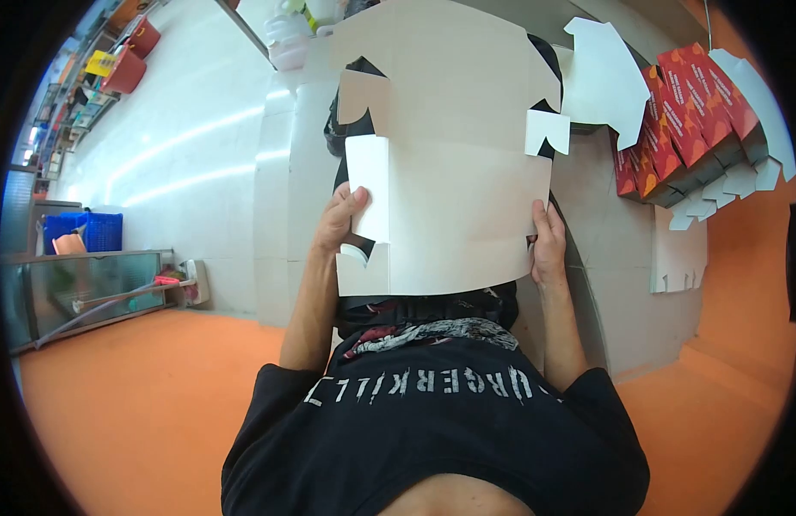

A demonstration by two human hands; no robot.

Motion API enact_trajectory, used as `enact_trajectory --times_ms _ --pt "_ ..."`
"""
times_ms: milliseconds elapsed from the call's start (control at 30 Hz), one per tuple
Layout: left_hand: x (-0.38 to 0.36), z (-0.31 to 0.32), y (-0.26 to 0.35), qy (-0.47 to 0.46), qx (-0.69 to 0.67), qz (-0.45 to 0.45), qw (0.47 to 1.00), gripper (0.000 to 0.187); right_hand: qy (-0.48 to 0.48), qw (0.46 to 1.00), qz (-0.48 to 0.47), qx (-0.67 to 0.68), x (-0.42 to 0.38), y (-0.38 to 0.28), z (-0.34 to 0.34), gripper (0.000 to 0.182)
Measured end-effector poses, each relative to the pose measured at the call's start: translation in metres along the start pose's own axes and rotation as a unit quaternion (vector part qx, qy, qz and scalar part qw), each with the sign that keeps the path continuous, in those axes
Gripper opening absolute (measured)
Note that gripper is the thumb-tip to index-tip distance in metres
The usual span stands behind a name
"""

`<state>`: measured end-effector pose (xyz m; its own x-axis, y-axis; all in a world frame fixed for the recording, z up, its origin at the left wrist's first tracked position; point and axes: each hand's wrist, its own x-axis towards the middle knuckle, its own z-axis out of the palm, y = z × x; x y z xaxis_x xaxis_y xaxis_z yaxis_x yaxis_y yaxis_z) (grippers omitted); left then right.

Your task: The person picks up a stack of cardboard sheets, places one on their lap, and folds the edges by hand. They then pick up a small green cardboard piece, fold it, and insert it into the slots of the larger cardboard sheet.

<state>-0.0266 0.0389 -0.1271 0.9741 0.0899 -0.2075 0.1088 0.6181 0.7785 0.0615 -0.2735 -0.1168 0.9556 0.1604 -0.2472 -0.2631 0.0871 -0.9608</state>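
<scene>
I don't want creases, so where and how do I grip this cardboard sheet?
Hold opposite side edges of the cardboard sheet from left and right, as your left hand and right hand do: it looks wide and thin, so a one-sided grip might let it sag.

Cardboard sheet [462, 198] between the hands: plain greyish beige, with a bright white folded flap [370, 163] at the left hand [338, 217] and a small white tab [544, 129] beyond the right hand [549, 241]. Boxes [701, 99] beyond and right of the right hand: red, patterned in orange, with white lettering. Shirt [432, 434] behind both hands: black, white lettering across it. Crate [104, 230] left of the left hand: blue. Floor [148, 378] left of and behind the left hand: orange.
</scene>
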Motion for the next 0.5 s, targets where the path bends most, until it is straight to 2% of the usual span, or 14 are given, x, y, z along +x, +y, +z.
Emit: enact_trajectory --times_ms 67,200,233,333,400,433,500 --pt "-0.001 0.003 0.024 0.031 0.069 -0.051 0.996 0.039 0.036 0.998 -0.053 -0.006 0.004 0.001 0.000 0.032" --pt "-0.007 0.030 0.047 0.128 0.313 -0.057 0.939 0.034 0.047 0.986 -0.047 -0.150 0.006 0.012 -0.006 0.032" --pt "-0.009 0.032 0.045 0.146 0.361 -0.009 0.921 0.035 0.054 0.982 -0.062 -0.172 0.004 0.014 -0.001 0.032" --pt "-0.013 0.022 0.032 0.190 0.455 0.038 0.869 0.041 0.056 0.962 -0.099 -0.250 0.005 0.017 0.001 0.032" --pt "-0.013 0.017 0.020 0.211 0.456 0.079 0.861 0.045 0.052 0.942 -0.119 -0.309 0.002 0.014 0.001 0.032" --pt "-0.012 0.019 0.017 0.221 0.457 0.100 0.856 0.047 0.049 0.931 -0.099 -0.349 0.000 0.006 0.002 0.032" --pt "-0.013 0.038 0.025 0.261 0.487 0.083 0.829 0.048 0.047 0.901 -0.061 -0.427 -0.005 -0.016 0.002 0.033"
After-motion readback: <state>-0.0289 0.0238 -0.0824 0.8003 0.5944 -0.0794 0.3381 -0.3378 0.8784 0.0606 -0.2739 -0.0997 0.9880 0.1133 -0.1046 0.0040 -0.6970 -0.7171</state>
